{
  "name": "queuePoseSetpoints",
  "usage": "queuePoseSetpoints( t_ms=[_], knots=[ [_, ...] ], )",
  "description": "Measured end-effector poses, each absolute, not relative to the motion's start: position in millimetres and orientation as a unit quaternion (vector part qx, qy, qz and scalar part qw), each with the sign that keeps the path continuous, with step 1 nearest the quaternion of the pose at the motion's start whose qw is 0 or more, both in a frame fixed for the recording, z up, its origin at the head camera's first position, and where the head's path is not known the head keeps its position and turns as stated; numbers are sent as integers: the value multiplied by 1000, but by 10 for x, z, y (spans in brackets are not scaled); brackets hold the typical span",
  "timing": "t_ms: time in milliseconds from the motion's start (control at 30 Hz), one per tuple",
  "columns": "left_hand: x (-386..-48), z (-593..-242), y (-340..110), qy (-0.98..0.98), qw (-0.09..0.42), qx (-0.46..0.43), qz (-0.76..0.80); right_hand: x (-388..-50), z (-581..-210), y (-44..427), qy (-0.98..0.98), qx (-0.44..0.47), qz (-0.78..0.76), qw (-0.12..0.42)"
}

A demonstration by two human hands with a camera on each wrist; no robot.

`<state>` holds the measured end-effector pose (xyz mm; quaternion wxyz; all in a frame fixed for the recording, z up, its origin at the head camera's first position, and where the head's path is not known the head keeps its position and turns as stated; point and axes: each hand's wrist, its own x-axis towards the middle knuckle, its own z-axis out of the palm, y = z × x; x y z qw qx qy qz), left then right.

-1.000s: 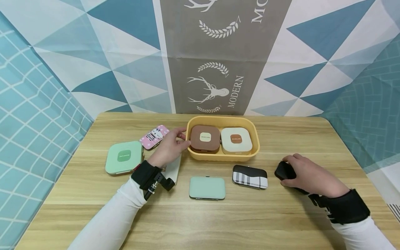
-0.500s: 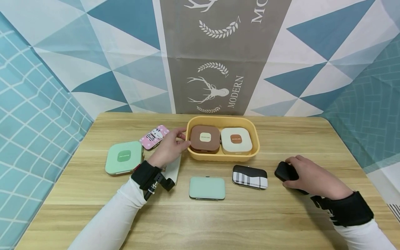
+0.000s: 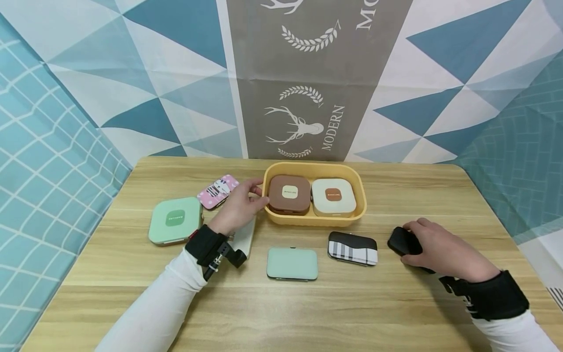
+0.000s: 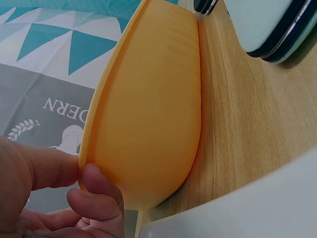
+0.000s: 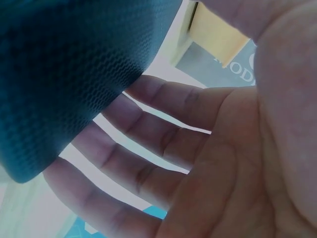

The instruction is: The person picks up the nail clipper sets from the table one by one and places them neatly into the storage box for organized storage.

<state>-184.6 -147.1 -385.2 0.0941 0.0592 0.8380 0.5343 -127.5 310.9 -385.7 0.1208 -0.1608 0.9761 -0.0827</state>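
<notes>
At the left end of the yellow basket (image 3: 314,221), my left hand (image 3: 237,208) pinches the rim between thumb and fingers; the left wrist view shows the fingers (image 4: 96,198) at that edge. Inside the basket sit a brown manicure case (image 3: 299,203) on the left and a cream manicure case (image 3: 343,205) on the right. My right hand (image 3: 444,249) grips a black case (image 3: 400,241) low over the right side of the table, thumb and fingers on opposite edges. Up close, that black case (image 5: 74,74) has a finely textured surface; the hand covers much of it.
A mint square case (image 3: 169,227) and a pink cartoon case (image 3: 215,193) lie left of the basket. A white flat case (image 3: 244,239) is partly under the left wrist. In front lie a pale green flat case (image 3: 292,264) and a black-and-plaid case (image 3: 352,252).
My right hand has shifted very slightly right and towards me along the black case, which stays almost in place. My left hand keeps its pinch on the basket rim.
</notes>
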Motion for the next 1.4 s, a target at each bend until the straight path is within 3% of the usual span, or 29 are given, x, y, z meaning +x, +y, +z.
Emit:
queuePoseSetpoints(
  t_ms=[1000,1400],
  knots=[
    [-1845,-3861,-1434,823,96,30,559,-1293,-3812,3135,976,-168,-78,118],
    [-1820,-3855,-1424,801,99,13,590,-1277,-3691,3091,978,-175,-76,82]
  ],
)
